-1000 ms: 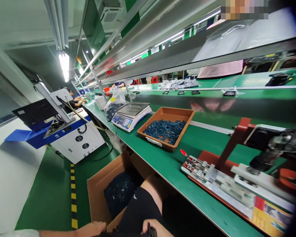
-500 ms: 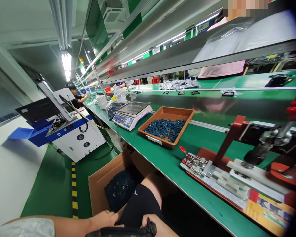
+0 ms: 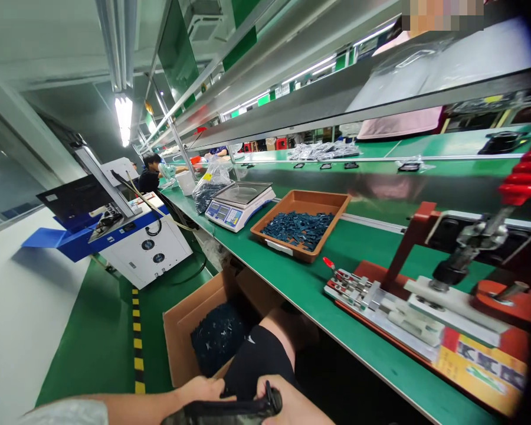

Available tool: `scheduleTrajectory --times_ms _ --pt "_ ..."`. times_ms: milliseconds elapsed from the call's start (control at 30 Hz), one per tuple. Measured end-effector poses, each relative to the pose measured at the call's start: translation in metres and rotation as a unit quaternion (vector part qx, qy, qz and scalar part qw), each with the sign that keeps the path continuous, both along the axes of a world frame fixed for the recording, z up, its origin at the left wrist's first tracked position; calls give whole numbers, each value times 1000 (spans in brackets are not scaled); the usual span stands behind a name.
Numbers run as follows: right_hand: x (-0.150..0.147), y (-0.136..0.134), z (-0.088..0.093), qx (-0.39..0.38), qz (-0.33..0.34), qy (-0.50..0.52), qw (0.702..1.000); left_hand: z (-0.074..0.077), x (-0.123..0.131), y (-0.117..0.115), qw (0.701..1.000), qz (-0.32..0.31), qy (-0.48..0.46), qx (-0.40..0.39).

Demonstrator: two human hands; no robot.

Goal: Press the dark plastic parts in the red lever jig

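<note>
While a black pouch (image 3: 221, 413) is gripped by right hand (image 3: 289, 406), left hand (image 3: 201, 389) beside it, grip unclear, carton (image 3: 177, 336) beyond.

Counts from the head cam: 1 left hand (image 3: 201, 389), 1 right hand (image 3: 289, 407), 1 black pouch (image 3: 221, 412) at the hands. 1 co-worker (image 3: 149, 180) down the line. On the green bench: 1 digital scale (image 3: 239, 208), 1 orange tray (image 3: 336, 203), 1 clamp fixture (image 3: 371, 307) with 1 red-tipped lever (image 3: 328, 262), 1 plastic bag (image 3: 210, 189), 1 white tub (image 3: 186, 183). Under the bench: 1 cardboard box (image 3: 179, 336). Left of the aisle: 1 marking machine (image 3: 146, 251). Upper shelf: 4 small black frames (image 3: 325, 166). Dark parts in tray and box: too many to count.
</note>
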State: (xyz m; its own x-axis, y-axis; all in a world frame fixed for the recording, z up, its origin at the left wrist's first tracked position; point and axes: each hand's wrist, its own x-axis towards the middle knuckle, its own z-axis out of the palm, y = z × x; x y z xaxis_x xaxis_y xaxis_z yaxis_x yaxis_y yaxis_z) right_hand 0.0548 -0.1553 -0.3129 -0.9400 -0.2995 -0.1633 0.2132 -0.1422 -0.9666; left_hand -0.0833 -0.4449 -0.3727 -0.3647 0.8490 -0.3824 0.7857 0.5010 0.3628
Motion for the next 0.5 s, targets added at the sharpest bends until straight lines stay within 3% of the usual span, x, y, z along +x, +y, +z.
scheduleTrajectory --times_ms 100,300,500 --pt "1 0 -4 15 16 4 1000 3 1 22 997 -47 40 -50" --pt "9 -5 -16 19 -2 -5 1000 18 8 27 994 -30 -26 -102" --pt "22 -2 8 19 -12 22 1000 30 32 22 989 64 -136 1"
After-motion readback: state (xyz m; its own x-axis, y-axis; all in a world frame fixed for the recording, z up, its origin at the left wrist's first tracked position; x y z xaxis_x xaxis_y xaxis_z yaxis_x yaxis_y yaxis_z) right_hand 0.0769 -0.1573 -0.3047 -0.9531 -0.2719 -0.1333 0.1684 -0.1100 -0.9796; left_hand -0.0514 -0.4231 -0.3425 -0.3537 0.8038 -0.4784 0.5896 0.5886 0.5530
